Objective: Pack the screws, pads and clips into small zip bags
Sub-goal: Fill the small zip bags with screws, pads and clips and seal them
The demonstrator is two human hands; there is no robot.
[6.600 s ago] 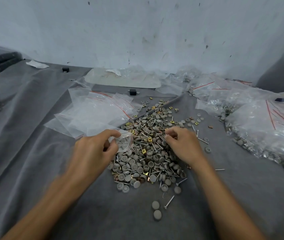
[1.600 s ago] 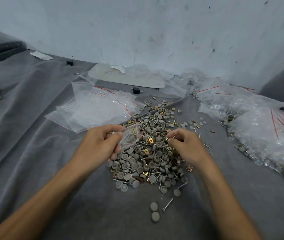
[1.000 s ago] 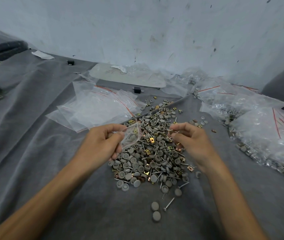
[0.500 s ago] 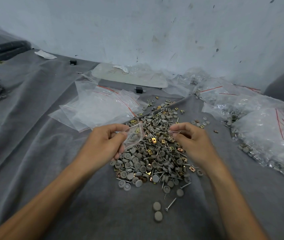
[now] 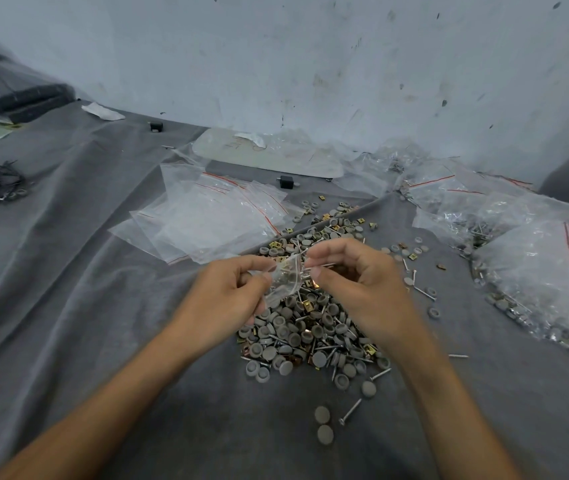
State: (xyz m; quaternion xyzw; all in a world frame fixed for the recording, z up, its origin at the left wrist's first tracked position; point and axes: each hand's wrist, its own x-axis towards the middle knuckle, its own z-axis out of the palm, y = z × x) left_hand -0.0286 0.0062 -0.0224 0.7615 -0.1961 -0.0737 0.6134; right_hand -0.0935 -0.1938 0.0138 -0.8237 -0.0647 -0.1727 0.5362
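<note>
Grey cloth (image 5: pixel 68 306) under the mixed pile (image 5: pixel 311 330), and your left hand (image 5: pixel 227 299) pinches the small zip bag (image 5: pixel 285 282) just above it while your right hand (image 5: pixel 356 285) pinches screws (image 5: pixel 326 266) at its mouth, so next probably slide them in cleanly.

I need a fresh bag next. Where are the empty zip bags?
Head view: the empty zip bags lie on the grey cloth, left of the parts pile, beyond the left hand.
</note>
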